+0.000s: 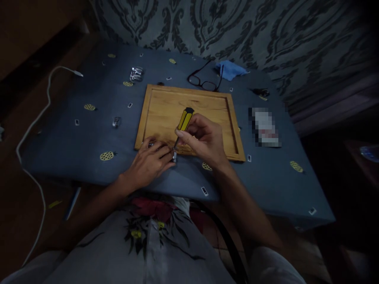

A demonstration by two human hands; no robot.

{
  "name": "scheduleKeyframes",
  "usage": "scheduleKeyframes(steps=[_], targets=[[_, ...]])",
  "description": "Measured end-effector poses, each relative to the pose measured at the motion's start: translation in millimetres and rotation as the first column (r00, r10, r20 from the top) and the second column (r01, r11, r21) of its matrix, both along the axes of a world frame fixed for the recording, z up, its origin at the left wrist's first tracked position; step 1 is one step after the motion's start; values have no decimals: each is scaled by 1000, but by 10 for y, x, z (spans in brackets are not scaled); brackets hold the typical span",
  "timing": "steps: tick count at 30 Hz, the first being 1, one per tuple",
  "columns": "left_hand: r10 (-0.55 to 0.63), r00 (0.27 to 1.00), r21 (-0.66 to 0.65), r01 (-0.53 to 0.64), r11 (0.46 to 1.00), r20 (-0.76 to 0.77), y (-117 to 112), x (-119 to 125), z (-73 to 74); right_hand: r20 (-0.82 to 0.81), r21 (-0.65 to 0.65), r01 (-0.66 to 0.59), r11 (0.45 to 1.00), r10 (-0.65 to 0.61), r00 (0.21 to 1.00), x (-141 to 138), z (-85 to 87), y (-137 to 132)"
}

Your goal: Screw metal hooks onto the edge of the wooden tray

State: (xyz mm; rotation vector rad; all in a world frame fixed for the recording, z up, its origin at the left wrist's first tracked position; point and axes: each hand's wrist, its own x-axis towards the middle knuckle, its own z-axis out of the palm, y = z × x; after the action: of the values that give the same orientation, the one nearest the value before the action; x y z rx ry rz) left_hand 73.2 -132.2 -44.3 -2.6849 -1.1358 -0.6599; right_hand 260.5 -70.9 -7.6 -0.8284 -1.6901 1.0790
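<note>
My right hand (204,138) is closed around a screwdriver (185,119) with a yellow and black handle. The screwdriver stands tilted, its shaft pointing down to a shiny metal hinge (174,157) at the near edge of a wooden panel (189,91). With bent fingers, my left hand (152,161) presses and steadies the hinge there, covering most of it. The panel lies flat, its raised border facing up. Whether the screwdriver's tip sits in a screw is too small to tell.
Left of the panel lie a metal hinge piece (116,121) and more metal hinges (136,73). Behind it are eyeglasses (207,84) and a blue cloth (231,70). A blurred-out packet (265,126) and a small dark object (261,92) lie right. A white cable (47,98) hangs left.
</note>
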Motion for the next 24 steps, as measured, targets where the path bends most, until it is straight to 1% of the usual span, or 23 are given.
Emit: scheduleKeyframes(steps=[3, 6, 10, 18, 21, 24], targets=[[6, 1000, 2, -6, 1000, 1, 2, -3, -3, -23, -42, -46, 998, 45, 999, 20, 15, 11], [7, 1000, -14, -7, 1000, -8, 4, -8, -9, -44, -58, -109, 992, 106, 993, 58, 69, 11], [10, 1000, -31, -11, 999, -7, 5, -11, -12, 13, -79, -163, 984, 164, 986, 110, 141, -5], [14, 1000, 0, -14, 1000, 2, 2, -3, -11, 5, -47, -92, 995, 92, 996, 69, 90, -7], [19, 1000, -21, -19, 1000, -7, -2, -1, -15, 4, -63, -109, 992, 110, 994, 77, 110, -9], [24, 1000, -32, -24, 999, -9, -5, 0, -21, 6, -84, -160, 984, 161, 987, 101, 150, -13]])
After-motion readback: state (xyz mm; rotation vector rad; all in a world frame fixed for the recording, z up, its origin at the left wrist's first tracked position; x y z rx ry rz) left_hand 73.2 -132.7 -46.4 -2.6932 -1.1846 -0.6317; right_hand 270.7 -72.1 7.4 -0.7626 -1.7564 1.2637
